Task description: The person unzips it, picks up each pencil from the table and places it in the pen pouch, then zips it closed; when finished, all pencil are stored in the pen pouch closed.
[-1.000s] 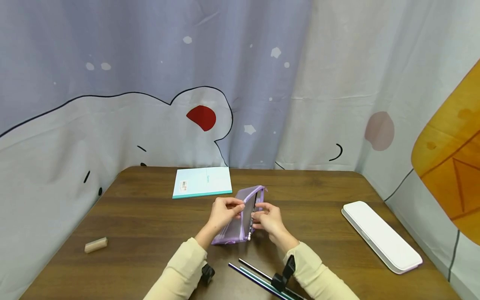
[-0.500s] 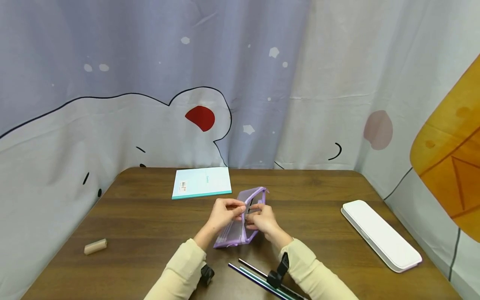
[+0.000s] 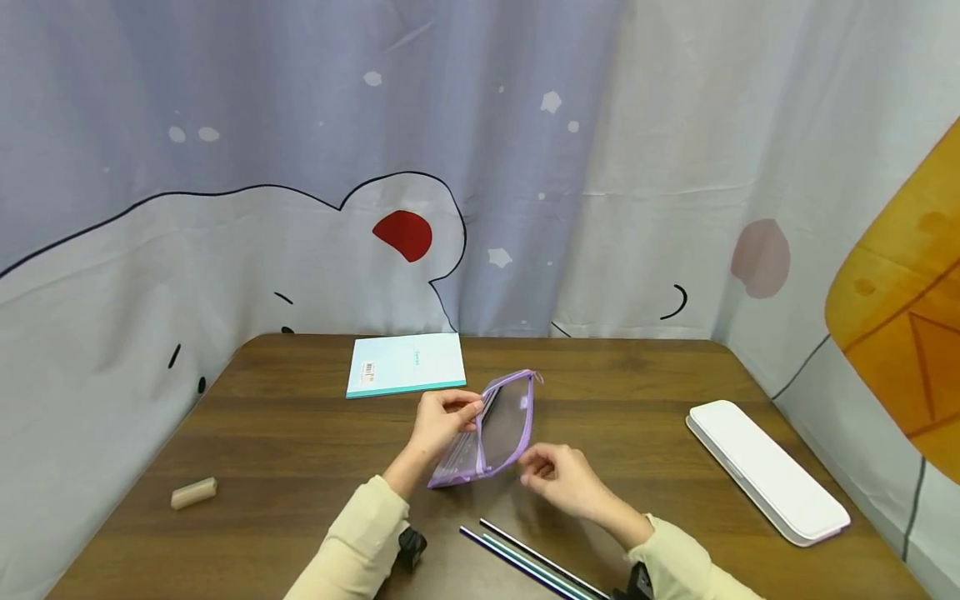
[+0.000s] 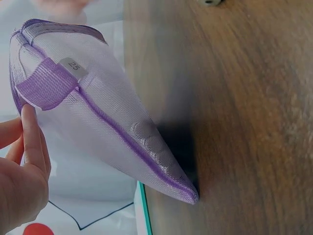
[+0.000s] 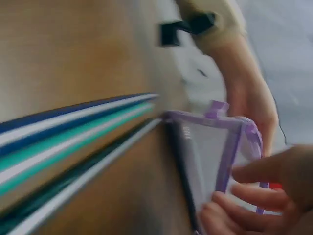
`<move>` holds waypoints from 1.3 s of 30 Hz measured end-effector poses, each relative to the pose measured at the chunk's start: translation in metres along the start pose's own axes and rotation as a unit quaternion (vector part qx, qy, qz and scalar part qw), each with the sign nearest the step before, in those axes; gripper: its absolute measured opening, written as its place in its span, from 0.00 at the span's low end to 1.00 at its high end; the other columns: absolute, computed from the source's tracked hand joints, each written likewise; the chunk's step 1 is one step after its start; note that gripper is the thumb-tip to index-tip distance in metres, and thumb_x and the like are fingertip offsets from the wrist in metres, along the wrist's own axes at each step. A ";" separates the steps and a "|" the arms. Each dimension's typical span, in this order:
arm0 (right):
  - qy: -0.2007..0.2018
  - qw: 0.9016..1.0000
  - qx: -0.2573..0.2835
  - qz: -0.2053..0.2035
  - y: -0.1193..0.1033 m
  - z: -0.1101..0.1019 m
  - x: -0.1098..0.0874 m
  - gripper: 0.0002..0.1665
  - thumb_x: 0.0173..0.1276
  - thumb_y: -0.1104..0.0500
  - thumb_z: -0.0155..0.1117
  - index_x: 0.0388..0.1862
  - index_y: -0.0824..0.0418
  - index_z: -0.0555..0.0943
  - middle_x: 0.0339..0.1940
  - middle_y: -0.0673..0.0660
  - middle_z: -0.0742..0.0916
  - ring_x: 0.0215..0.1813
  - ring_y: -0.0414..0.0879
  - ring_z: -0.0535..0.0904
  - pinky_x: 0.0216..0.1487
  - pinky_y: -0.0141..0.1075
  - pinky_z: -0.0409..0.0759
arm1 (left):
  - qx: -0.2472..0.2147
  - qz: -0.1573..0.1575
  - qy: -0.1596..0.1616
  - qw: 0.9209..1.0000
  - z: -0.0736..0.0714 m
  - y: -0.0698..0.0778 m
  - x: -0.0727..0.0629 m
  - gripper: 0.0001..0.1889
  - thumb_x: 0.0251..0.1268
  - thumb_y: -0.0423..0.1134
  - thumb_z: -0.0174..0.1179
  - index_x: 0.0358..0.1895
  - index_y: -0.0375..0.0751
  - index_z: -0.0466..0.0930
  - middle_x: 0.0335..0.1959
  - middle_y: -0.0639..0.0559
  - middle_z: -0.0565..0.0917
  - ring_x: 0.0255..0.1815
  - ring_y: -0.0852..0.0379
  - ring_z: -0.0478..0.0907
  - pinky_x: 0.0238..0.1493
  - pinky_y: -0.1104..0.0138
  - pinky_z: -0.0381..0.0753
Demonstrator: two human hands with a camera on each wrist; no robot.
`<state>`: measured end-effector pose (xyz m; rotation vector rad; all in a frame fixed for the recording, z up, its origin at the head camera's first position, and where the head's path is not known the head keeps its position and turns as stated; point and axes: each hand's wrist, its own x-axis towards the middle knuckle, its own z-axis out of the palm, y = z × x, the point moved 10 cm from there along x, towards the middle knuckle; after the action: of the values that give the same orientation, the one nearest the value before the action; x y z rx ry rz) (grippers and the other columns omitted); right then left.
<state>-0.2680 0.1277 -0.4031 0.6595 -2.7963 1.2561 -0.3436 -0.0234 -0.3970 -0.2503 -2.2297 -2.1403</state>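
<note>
A purple-trimmed mesh zip pouch (image 3: 508,425) stands tilted on the table with its mouth gaping toward the right. My left hand (image 3: 435,423) pinches the near-left edge of that mouth between thumb and fingers. A dark, thin pencil-like stick (image 3: 491,403) shows inside, along the left wall. Just off the pouch's lower right corner is my right hand (image 3: 566,482), its fingers loosely curled around nothing. In the left wrist view, the pouch's side has a purple tab (image 4: 48,84) near the left fingertips.
Below the right hand lie three pencils side by side: dark blue (image 3: 504,552), teal (image 3: 525,561) and black (image 3: 543,558). A light blue notebook (image 3: 408,360) is behind the pouch. A white case (image 3: 765,471) sits far right, and a small beige block (image 3: 193,493) far left.
My right hand went into the pouch with a dark pencil, then came out without it and moved down to the right. The left hand kept its pinch and the mouth now gapes wider.
</note>
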 end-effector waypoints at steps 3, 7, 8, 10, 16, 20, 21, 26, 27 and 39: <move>-0.080 0.991 -0.097 -0.051 -0.008 0.013 -0.031 0.13 0.50 0.60 0.66 0.35 0.64 0.79 0.26 0.50 0.81 0.27 0.33 0.72 0.26 0.22 0.73 | 0.007 0.003 0.001 1.000 -0.001 0.000 0.000 0.09 0.51 0.27 0.61 0.35 0.25 0.80 0.26 0.41 0.83 0.18 0.65 0.75 0.22 0.70 0.84; -0.120 0.973 -0.187 -0.059 -0.010 0.020 -0.063 0.18 0.50 0.53 0.67 0.40 0.59 0.79 0.28 0.47 0.76 0.28 0.33 0.67 0.23 0.22 0.65 | 0.013 0.008 0.006 1.000 -0.001 -0.004 0.001 0.09 0.50 0.28 0.61 0.35 0.26 0.81 0.28 0.37 0.83 0.18 0.65 0.75 0.21 0.71 0.83; -0.118 0.970 -0.205 -0.061 -0.010 0.020 -0.068 0.18 0.50 0.53 0.67 0.40 0.58 0.80 0.28 0.46 0.75 0.28 0.33 0.67 0.23 0.22 0.65 | 0.013 0.007 0.008 1.000 -0.001 -0.004 0.001 0.09 0.50 0.28 0.62 0.35 0.26 0.81 0.28 0.37 0.83 0.18 0.65 0.75 0.21 0.71 0.83; -0.113 0.964 -0.232 -0.070 -0.012 0.022 -0.075 0.14 0.50 0.55 0.67 0.37 0.56 0.80 0.28 0.45 0.75 0.28 0.34 0.68 0.23 0.23 0.66 | 0.014 0.006 0.009 1.000 -0.002 -0.005 0.001 0.09 0.50 0.28 0.62 0.35 0.26 0.81 0.28 0.38 0.83 0.18 0.66 0.75 0.21 0.72 0.83; -0.054 0.941 -0.312 -0.118 -0.017 0.025 -0.083 0.06 0.46 0.62 0.67 0.24 0.54 0.80 0.24 0.44 0.74 0.29 0.38 0.70 0.21 0.26 0.69 | 0.023 0.009 0.007 1.000 -0.001 -0.005 0.001 0.08 0.51 0.27 0.61 0.35 0.26 0.81 0.28 0.38 0.83 0.18 0.66 0.75 0.21 0.72 0.83; -0.013 0.927 -0.345 -0.144 -0.022 0.027 -0.086 0.06 0.43 0.63 0.66 0.19 0.54 0.78 0.22 0.45 0.73 0.26 0.38 0.69 0.19 0.25 0.67 | 0.022 0.012 0.004 1.000 0.000 -0.004 0.001 0.08 0.51 0.27 0.61 0.35 0.26 0.81 0.29 0.37 0.83 0.18 0.66 0.75 0.21 0.72 0.83; -0.007 0.925 -0.350 -0.146 -0.022 0.027 -0.086 0.06 0.43 0.64 0.66 0.19 0.55 0.78 0.22 0.45 0.73 0.25 0.38 0.69 0.18 0.25 0.67 | 0.022 0.012 0.005 1.000 0.000 -0.004 0.001 0.08 0.51 0.27 0.61 0.35 0.26 0.81 0.29 0.36 0.83 0.18 0.66 0.75 0.21 0.72 0.83; -0.017 0.939 -0.322 -0.121 -0.019 0.022 -0.084 0.07 0.44 0.66 0.63 0.19 0.55 0.76 0.19 0.44 0.73 0.20 0.38 0.69 0.13 0.26 0.63 | 0.021 0.004 0.009 1.000 0.000 -0.004 0.002 0.09 0.50 0.27 0.62 0.35 0.27 0.81 0.29 0.37 0.83 0.18 0.66 0.75 0.21 0.73 0.82; -0.021 0.944 -0.309 -0.114 -0.018 0.019 -0.083 0.07 0.44 0.66 0.63 0.19 0.55 0.75 0.19 0.44 0.74 0.19 0.37 0.70 0.12 0.26 0.62 | 0.022 0.005 0.008 1.000 0.000 -0.004 0.002 0.09 0.50 0.27 0.61 0.36 0.26 0.81 0.29 0.36 0.83 0.18 0.66 0.75 0.21 0.73 0.82; -0.059 0.997 -0.019 -0.048 -0.013 -0.024 -0.073 0.14 0.52 0.67 0.63 0.41 0.67 0.79 0.22 0.53 0.85 0.25 0.28 0.75 0.22 0.23 0.76 | 0.026 0.009 0.006 1.000 -0.004 -0.004 0.003 0.09 0.50 0.27 0.62 0.35 0.26 0.81 0.28 0.38 0.83 0.18 0.65 0.75 0.22 0.70 0.84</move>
<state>-0.2008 0.1647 -0.3903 0.8834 -2.8332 1.1825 -0.3470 -0.0270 -0.4005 -0.2551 -2.2652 -2.0652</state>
